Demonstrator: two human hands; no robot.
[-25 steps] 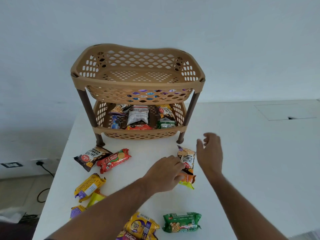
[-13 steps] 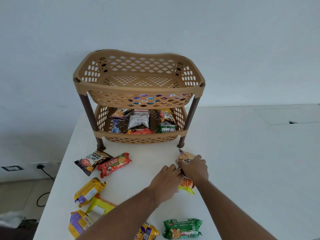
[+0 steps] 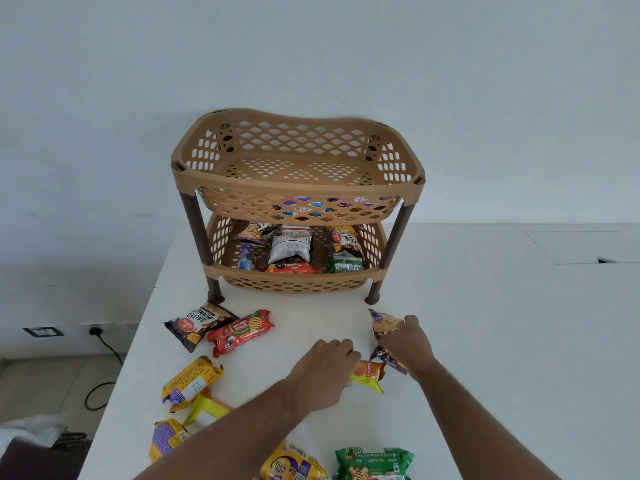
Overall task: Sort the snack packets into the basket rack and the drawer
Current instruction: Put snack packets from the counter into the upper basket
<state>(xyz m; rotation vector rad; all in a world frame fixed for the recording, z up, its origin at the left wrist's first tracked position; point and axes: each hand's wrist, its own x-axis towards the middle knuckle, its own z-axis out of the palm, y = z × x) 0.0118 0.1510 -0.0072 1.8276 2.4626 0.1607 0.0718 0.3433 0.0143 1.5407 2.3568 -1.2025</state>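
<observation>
Here, peanut packet (image 3: 385, 325) under right hand (image 3: 408, 344).

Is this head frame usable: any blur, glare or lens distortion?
Head view: even, soft light with no glare; packets in the basket rack read sharply; right hand slightly soft; wide-angle bending shows along the table edges; the packets nearest the camera are cropped by the bottom edge.
</observation>
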